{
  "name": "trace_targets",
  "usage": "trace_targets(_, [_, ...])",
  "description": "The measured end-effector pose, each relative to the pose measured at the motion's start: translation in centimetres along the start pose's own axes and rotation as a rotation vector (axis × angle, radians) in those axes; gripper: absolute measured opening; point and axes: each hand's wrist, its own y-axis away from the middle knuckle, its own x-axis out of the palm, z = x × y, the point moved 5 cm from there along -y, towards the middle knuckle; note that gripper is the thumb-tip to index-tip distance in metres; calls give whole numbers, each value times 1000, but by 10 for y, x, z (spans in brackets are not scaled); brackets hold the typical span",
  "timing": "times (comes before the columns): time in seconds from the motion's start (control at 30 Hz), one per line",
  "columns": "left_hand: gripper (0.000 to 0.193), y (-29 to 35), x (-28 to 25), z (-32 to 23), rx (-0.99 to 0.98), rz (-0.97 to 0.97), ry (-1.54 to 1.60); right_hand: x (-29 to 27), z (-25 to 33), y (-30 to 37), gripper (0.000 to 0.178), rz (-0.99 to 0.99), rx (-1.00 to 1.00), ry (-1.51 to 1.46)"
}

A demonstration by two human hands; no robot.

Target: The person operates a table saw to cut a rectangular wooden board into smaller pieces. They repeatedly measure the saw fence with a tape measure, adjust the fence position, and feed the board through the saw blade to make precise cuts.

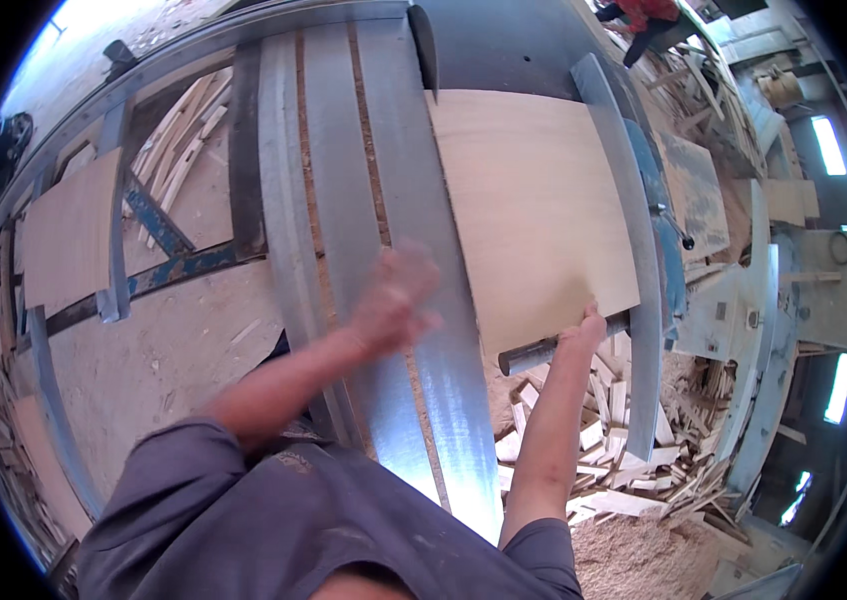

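A pale plywood panel (pixel 538 200) lies flat on the table saw, between a dark curved blade-like plate (pixel 423 48) at its far left corner and the long metal fence (pixel 623 220) along its right side. At the panel's near right corner, my right hand (pixel 589 328) grips its edge, the arm stretched forward. My left hand (pixel 393 300) is over the grey sliding metal table (pixel 403 200), left of the panel and apart from it. Motion smears its fingers, so their pose is unclear.
Wood offcuts (pixel 623 450) and sawdust (pixel 643 555) cover the floor at the near right. A metal bar (pixel 533 355) sits below the panel's near edge. Another panel (pixel 71 232) leans at the left by a blue frame (pixel 158 215). Another person (pixel 643 20) is at the far right.
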Motion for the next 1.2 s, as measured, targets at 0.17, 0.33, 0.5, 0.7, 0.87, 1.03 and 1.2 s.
trace_targets(0.17, [59, 9, -97, 79, -325, -59, -508, -5, -14, -19, 34, -43, -11, -46])
trace_targets(0.33, [60, 4, -94, 83, -382, -37, -534, -5, -8, -47, 35, 146, -26, 131])
trace_targets(0.5, [61, 10, -87, 81, -372, -55, -568, -2, -10, -45, 34, 50, -174, 166])
trace_targets(0.7, [60, 13, -90, 82, -370, -71, -543, 9, 7, -4, 31, -112, -153, 75])
trace_targets(0.87, [62, 19, -97, 78, -387, -63, -542, 2, -3, 4, 34, 5, -71, 56])
trace_targets(1.03, [62, 25, -99, 77, -403, -110, -558, -1, -2, -2, 35, 35, -117, 107])
trace_targets(1.2, [62, 28, -96, 78, -402, -149, -563, -2, 2, -5, 36, 73, -125, 120])
